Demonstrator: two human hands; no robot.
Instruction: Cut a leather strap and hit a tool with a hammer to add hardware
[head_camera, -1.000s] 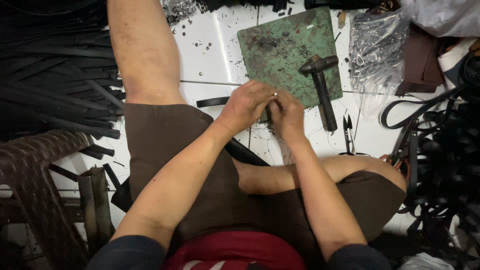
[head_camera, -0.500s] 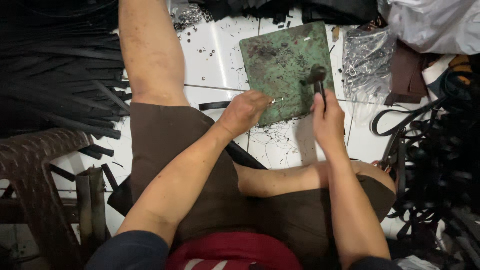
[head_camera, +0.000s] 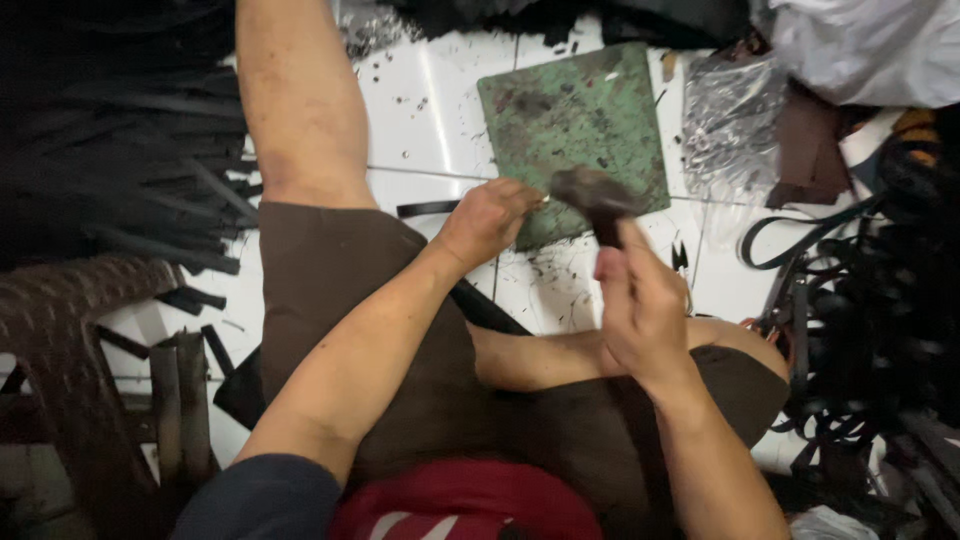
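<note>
Gripping one hammer (head_camera: 597, 200), the right hand (head_camera: 640, 305) is closed — left hand (head_camera: 488, 220) pinches something small on one green plate (head_camera: 575, 115).

Floor (head_camera: 440, 110): white glossy tile, grey grout lines, strewn w/ small dark scraps and specks; bright overhead glare on tiles up-left of the fingers. Brown woven-pattern plastic stool (head_camera: 60, 330) at far left, well apart from the fingers. Pile of black straps (head_camera: 110, 130) along left edge, upper part in shadow. Tangle of black belts (head_camera: 860, 330) at right edge. Clear plastic bag (head_camera: 730, 120) of small metal parts up-right of the fingers; white sack (head_camera: 860, 45) in top-right corner. No walls or windows in frame.
</note>
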